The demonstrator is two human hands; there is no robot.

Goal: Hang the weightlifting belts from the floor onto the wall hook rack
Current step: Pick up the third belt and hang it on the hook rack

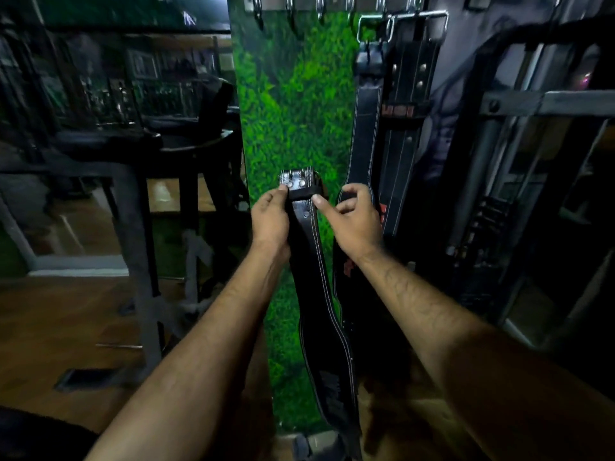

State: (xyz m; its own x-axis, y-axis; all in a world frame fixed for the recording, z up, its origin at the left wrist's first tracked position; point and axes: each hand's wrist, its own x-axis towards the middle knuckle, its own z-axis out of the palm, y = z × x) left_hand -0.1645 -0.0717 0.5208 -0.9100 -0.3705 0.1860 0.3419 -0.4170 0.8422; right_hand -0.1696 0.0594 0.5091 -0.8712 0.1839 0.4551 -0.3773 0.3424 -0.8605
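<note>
Both hands: our left hand point(271, 216) and right hand point(356, 218) pinch the belt point(319, 294) below its buckle point(297, 184) | step: lifting | next: raise buckle onto a free hook point(290, 13)

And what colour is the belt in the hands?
Black with pale stitching along its edges, the belt shows clearly in the head view.
</note>
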